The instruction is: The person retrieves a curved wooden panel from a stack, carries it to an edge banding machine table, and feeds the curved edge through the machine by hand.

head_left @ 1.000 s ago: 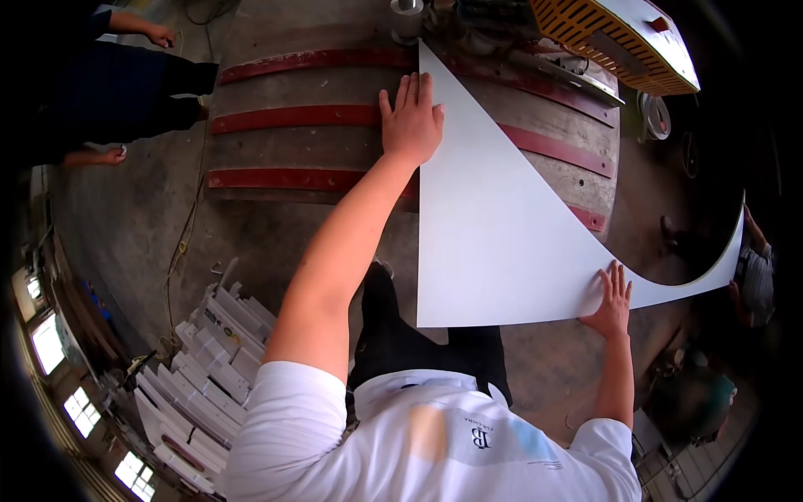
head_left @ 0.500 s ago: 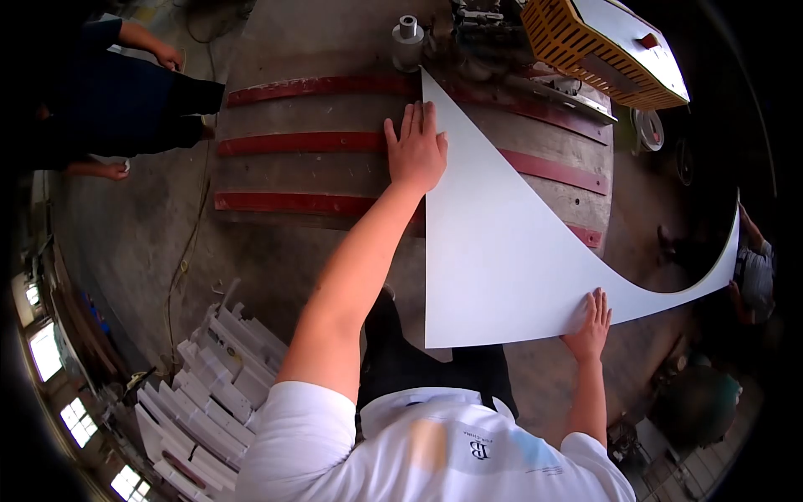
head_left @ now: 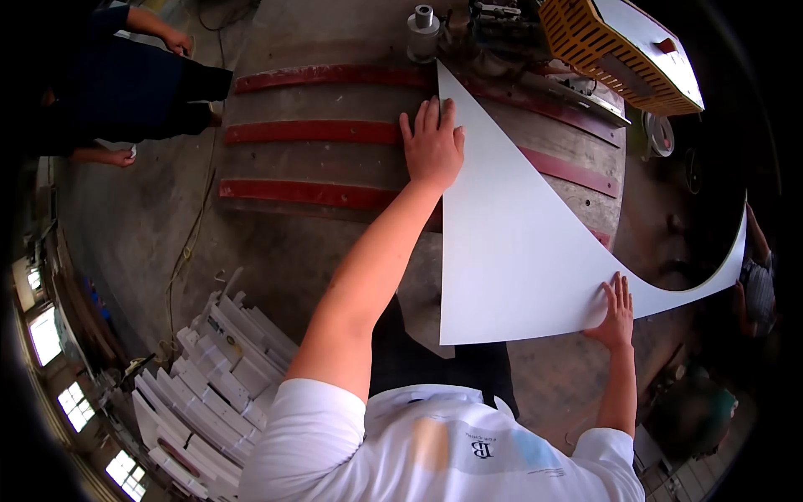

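Note:
A large white sheet (head_left: 510, 243) with a straight left edge and a curved far edge lies partly over the workbench and overhangs it towards me. Its near edge is in front of my body. My left hand (head_left: 433, 149) rests flat across the sheet's left edge, fingers spread. At the near edge, my right hand (head_left: 616, 314) has its fingers stretched over the top face, thumb apart. The sheet narrows to the right into a curved-up end, where another person's hands (head_left: 743, 293) are at its edge. Its far tip is close beside a metal cylinder (head_left: 423, 38).
Red strips (head_left: 314, 131) cross the workbench (head_left: 335, 105). A machine with a yellow slotted guard (head_left: 619, 54) stands at the back right. White strips (head_left: 209, 376) are piled at lower left. A person in dark clothes (head_left: 125, 84) stands at left, near a floor cable (head_left: 188, 243).
The whole view has shifted slightly, moving the bench and sheet rightward in the picture. My right hand sits a little farther right along the near edge. My left hand stays on the left edge.

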The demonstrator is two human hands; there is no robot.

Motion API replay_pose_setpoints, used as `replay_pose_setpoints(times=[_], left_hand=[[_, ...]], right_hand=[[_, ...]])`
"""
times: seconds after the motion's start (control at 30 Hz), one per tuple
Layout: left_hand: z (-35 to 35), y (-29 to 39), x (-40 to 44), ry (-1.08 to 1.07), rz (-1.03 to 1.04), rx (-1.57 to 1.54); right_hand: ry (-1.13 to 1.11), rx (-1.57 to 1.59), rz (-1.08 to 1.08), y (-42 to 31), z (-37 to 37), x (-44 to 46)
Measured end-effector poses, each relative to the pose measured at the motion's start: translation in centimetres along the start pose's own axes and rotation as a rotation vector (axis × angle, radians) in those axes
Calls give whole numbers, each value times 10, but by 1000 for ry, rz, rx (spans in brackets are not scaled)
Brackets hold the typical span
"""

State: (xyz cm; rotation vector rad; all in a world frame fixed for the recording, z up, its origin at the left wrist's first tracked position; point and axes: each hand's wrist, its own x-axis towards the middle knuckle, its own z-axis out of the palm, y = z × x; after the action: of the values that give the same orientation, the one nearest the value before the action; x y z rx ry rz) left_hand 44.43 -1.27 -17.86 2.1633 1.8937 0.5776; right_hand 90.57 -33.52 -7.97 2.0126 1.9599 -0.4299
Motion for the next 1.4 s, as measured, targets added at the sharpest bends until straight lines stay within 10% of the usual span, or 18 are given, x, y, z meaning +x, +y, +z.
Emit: replay_pose_setpoints(times=[0.17,0.33,0.4,1.4], left_hand=[[4,-5,-3,-13,-1,-28],[-2,1,-10,-31,-5,-15],[-3,4,-11,-41,5,-3],[10,7,1,9,68,35]], right_hand=[[385,173,349,-8,49,-54],[241,2037,1073,-66,119,-82],[137,2126,1146,-111,115,-59],[-65,1463,1016,-133,63,-11]])
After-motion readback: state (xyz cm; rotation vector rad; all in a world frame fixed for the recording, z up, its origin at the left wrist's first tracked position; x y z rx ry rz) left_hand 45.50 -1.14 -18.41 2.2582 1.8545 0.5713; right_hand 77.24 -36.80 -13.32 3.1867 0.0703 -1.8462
